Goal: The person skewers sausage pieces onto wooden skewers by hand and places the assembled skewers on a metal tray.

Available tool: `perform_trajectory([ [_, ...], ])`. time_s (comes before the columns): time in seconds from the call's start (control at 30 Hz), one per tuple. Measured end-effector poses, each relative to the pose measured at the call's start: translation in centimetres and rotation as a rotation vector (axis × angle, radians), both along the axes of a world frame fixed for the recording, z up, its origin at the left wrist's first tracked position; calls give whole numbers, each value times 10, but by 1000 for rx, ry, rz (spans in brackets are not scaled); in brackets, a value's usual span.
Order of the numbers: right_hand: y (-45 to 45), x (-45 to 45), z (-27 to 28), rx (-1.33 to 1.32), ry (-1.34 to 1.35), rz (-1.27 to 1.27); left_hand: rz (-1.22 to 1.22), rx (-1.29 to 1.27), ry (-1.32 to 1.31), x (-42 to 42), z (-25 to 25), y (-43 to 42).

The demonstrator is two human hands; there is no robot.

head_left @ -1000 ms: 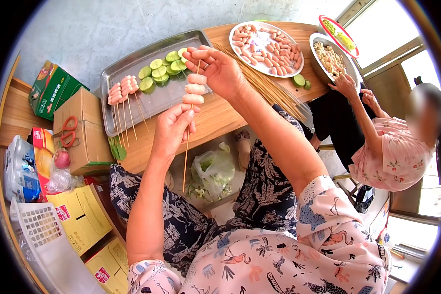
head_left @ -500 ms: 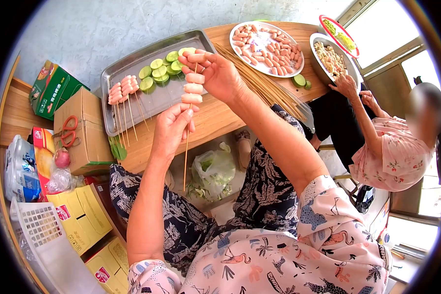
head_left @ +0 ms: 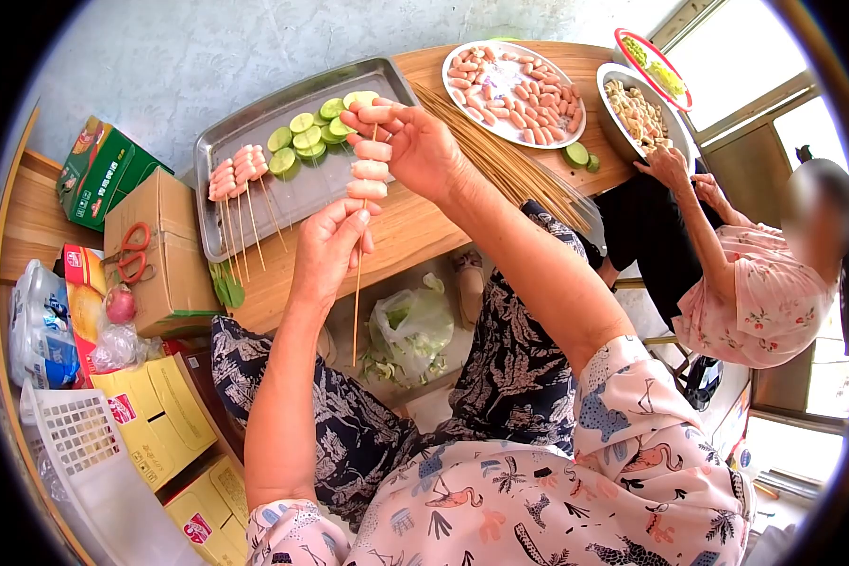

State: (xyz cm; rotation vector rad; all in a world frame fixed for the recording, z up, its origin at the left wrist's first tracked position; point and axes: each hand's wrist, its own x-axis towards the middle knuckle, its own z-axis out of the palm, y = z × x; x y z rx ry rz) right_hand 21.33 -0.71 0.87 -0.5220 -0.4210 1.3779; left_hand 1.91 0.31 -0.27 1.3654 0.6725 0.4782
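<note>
My left hand (head_left: 330, 250) is closed around a bamboo skewer (head_left: 357, 311) below several small pink sausages (head_left: 369, 171) threaded crosswise on it. At the skewer's upper end, my right hand (head_left: 426, 156) pinches another small sausage (head_left: 375, 115), which lies across the tip. Behind my hands is a metal tray (head_left: 245, 123) with cut green vegetable slices (head_left: 307, 138) on skewers and several finished sausage skewers (head_left: 239, 173). A bundle of bare bamboo skewers (head_left: 509, 168) lies to the right of my right hand.
A white plate of sausages (head_left: 534, 98) stands on the wooden table (head_left: 410, 222). At the right, a person (head_left: 755, 274) reaches into a bowl of food pieces (head_left: 635, 111). Cardboard boxes (head_left: 165, 255), red-handled scissors (head_left: 134, 253) and a white basket (head_left: 113, 491) stand left. A plastic bag of greens (head_left: 410, 330) sits below.
Both hands and the sausage skewer have shifted very slightly left. The grip of each hand looks the same, and the tray's contents have not moved.
</note>
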Motion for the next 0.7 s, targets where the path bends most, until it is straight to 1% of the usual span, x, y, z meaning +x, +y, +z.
perform_trajectory([
  [0.3,-1,-3,-3,20,54,-5,8,32,-13,0,-1,0],
  [0.4,-1,-4,-3,-12,55,14,11,33,-14,1,-2,1],
  [0.5,1,-5,-6,17,71,-19,16,29,-10,1,-1,1],
  [0.7,0,-3,-8,1,73,53,14,28,-20,1,-2,1],
])
